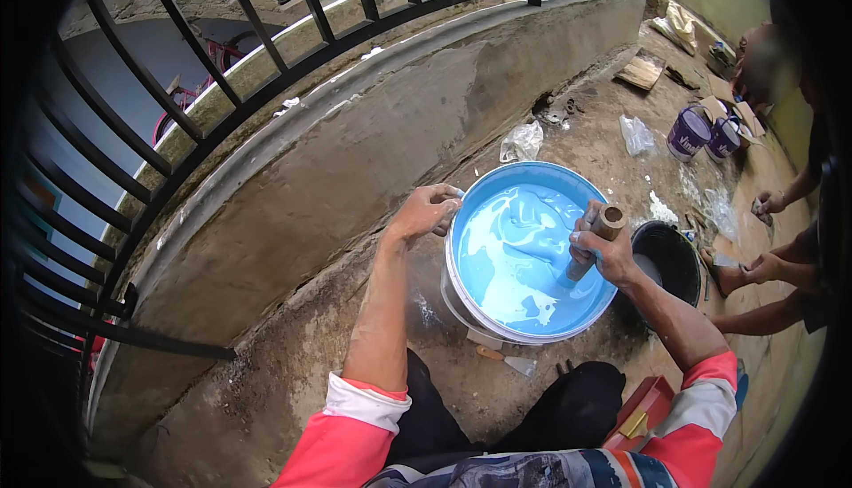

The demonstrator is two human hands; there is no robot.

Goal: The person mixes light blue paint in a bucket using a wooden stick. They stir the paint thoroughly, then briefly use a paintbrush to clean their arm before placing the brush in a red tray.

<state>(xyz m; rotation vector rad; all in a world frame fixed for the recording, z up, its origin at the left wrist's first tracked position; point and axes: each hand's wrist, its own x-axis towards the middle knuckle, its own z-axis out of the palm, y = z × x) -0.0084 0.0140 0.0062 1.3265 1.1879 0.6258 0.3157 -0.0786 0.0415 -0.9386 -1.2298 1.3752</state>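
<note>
A large white bucket (461,305) of light blue paint (510,253) stands on the ground before my knees. My left hand (426,213) holds the bucket's left rim, its fingers curled at the edge. Over the right side of the paint, my right hand (605,247) is wrapped round a thick brown stick (579,270), which looks like bamboo or a cardboard tube. The stick tilts, with its lower end dipped in the paint. Swirls and folds mark the paint's surface around it.
A black bucket (679,253) sits right of the paint bucket. Near my knees lie a scraper (508,359) and a red tray (641,413). Two purple pails (689,135) and plastic bags (522,142) lie beyond. A low wall with a black railing (257,102) runs left; another person's hands (765,268) show right.
</note>
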